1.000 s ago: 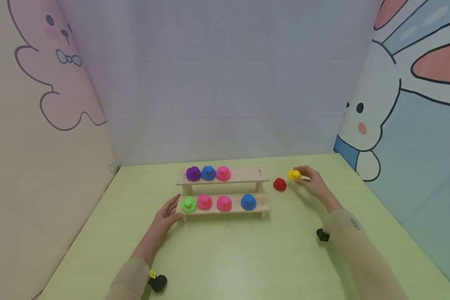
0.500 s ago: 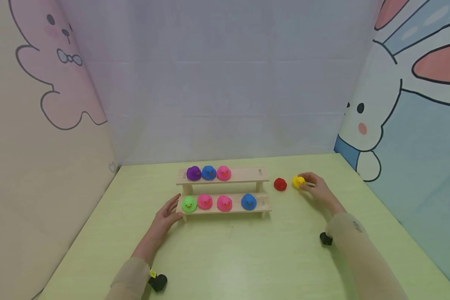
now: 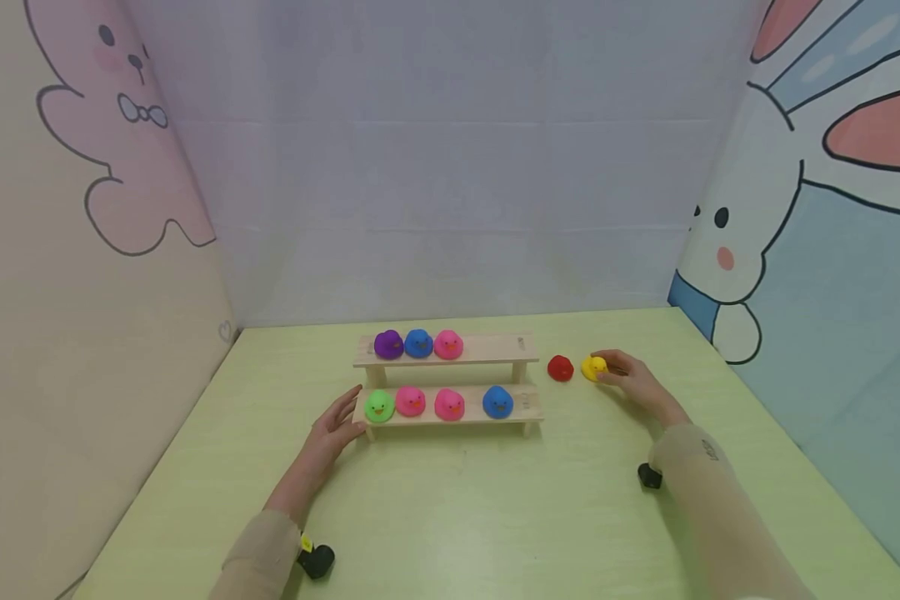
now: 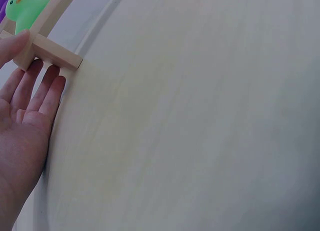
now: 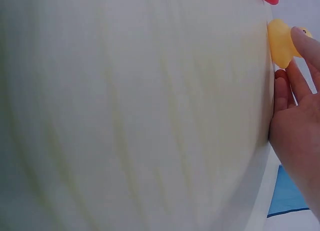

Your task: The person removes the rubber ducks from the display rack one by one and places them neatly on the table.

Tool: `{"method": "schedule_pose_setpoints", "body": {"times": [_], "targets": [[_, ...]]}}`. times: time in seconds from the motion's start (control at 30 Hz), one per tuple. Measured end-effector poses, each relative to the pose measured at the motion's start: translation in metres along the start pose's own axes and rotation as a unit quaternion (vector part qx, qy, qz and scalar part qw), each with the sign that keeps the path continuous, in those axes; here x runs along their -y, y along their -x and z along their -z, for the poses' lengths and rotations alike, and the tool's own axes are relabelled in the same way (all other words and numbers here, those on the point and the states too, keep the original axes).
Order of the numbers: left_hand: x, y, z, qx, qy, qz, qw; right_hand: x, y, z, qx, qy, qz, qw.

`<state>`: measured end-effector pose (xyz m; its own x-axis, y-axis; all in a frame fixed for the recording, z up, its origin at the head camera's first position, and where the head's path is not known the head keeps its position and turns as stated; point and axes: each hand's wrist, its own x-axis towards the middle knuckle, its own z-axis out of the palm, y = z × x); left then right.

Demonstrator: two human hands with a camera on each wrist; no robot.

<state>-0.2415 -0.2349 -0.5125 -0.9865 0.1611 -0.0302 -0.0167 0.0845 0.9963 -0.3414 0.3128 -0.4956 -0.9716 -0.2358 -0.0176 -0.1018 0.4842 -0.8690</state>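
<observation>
My right hand (image 3: pixel 632 379) pinches a yellow rubber duck (image 3: pixel 594 368) between thumb and fingers, low at the tabletop. In the right wrist view the thumb lies across the side of the yellow duck (image 5: pixel 281 43). Just left of it sits a red rubber duck (image 3: pixel 560 368). At the left end of a two-step wooden rack (image 3: pixel 495 350), my left hand (image 3: pixel 335 423) holds the lower shelf's corner. The left wrist view shows the thumb on the shelf edge beside a green duck (image 4: pixel 27 11), the fingers against the rack's leg (image 4: pixel 57 53).
On the upper shelf stand a purple duck (image 3: pixel 388 344), a blue duck (image 3: pixel 418 343) and a pink duck (image 3: pixel 448 344). The lower shelf bears the green duck, two pink ducks (image 3: pixel 410 402) and another blue duck (image 3: pixel 498 402). A pale curtain (image 3: pixel 450 167) hangs behind the table.
My right hand has brought the yellow duck down towards the tabletop and slightly to the right, beside the red duck. The left hand has stayed at the rack's end.
</observation>
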Motion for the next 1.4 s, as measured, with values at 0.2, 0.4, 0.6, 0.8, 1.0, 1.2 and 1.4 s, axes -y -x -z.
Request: {"method": "schedule_pose_setpoints", "body": {"times": [0.2,0.4,0.6,0.8,1.0,1.2,1.4], "targets": [[0.0003,0.0001,0.0004,0.004,0.001,-0.003,1.0,-0.0022,-0.0012,0.0013,0.015,-0.007,0.0,0.9999],[-0.0007,0.0004,0.0005,0.0,-0.005,0.0,1.0,0.0,0.0003,0.0019,0.023,-0.013,0.002,0.9997],[-0.0029,-0.0003,0.0002,0.001,-0.006,0.004,1.0,0.0005,0.0013,0.0014,0.02,-0.011,-0.002,0.9997],[-0.0032,0.0012,0.0006,0.005,-0.008,-0.001,1.0,0.002,0.0017,0.0019,0.017,-0.01,-0.004,0.9998],[-0.0033,0.0015,0.0,0.005,-0.008,0.002,1.0,0.0025,0.0025,0.0012,0.018,-0.007,-0.01,0.9998],[-0.0028,0.0021,0.0,0.005,-0.01,-0.001,0.9999,0.0033,0.0032,0.0011,0.024,-0.012,-0.01,0.9996],[-0.0034,0.0022,0.0002,0.005,-0.011,0.0,0.9999,0.0018,0.0024,0.0026,0.023,-0.015,0.001,0.9996]]}}
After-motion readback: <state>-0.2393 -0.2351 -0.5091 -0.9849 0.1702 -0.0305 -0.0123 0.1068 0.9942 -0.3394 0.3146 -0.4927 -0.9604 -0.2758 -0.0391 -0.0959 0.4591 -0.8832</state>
